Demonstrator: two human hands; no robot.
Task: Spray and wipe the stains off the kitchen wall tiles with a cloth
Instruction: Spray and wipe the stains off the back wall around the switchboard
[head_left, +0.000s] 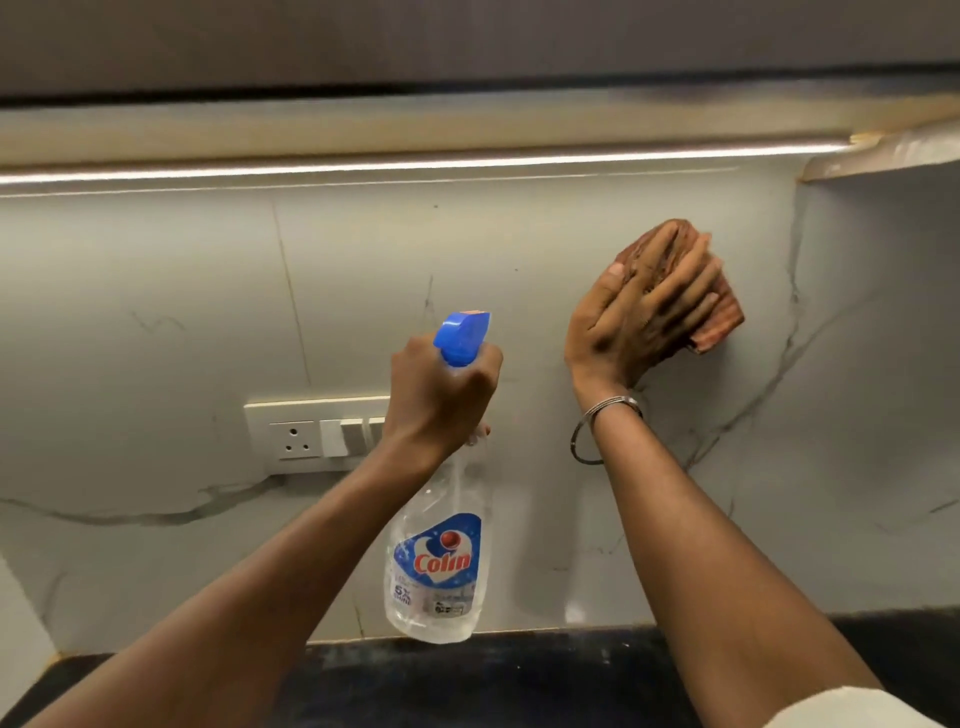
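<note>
Two bare hands work against the pale grey, marble-veined wall tiles (156, 291). The left hand (441, 395), just left of the frame's centre, has its fingers curled tight round the neck of a clear plastic spray bottle (434, 561) with a blue and red Colin label. The bottle hangs upright below the fist. Its blue trigger head (462, 335) sticks out at twelve o'clock of the knuckles and points at the wall.

At two o'clock of that fist, the right hand (628, 322) lies flat with its fingers stretched and spread. It presses a folded reddish-brown cloth (719, 317) onto the tiles, and the cloth shows past the fingertips at twelve and three o'clock. A thin silver bangle (597, 426) circles the right wrist at six o'clock of the hand.

A few tiny dark specks mark the tile at ten o'clock of the cloth. A white switch plate (301, 436) with a socket sits on the wall at nine o'clock of the left wrist, partly behind it. A bright light strip (415, 163) runs along twelve o'clock, and a dark stone countertop (467, 680) lies along six o'clock.
</note>
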